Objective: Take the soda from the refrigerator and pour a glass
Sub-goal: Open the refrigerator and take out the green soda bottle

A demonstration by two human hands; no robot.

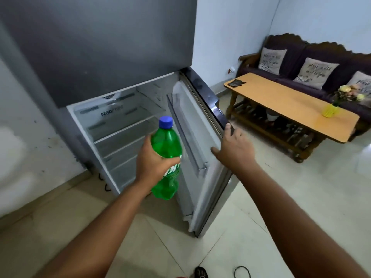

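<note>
Left hand: the left hand [153,163] reaches forward on a nearly straight arm, its grip wrapped round the middle of the green soda bottle [167,157], thumb across the label and the other digits hidden behind.
Soda bottle: upright, tipped slightly, blue cap [165,122] on top, held in the air in front of the open lower compartment of the refrigerator [96,57], clear of the shelves.
Right hand: the right hand [233,146] is stretched out to the edge of the open refrigerator door [202,137], palm down, grip spread, fingertips on the door's outer rim, thumb pointing in toward the inner liner.
Refrigerator shelves: the shelves [122,135] look bare.
Room: a wooden desk [285,101] stands well apart to the right with a yellow flower vase [329,111] on it, and a dark sofa [309,63] with cushions behind.
</note>
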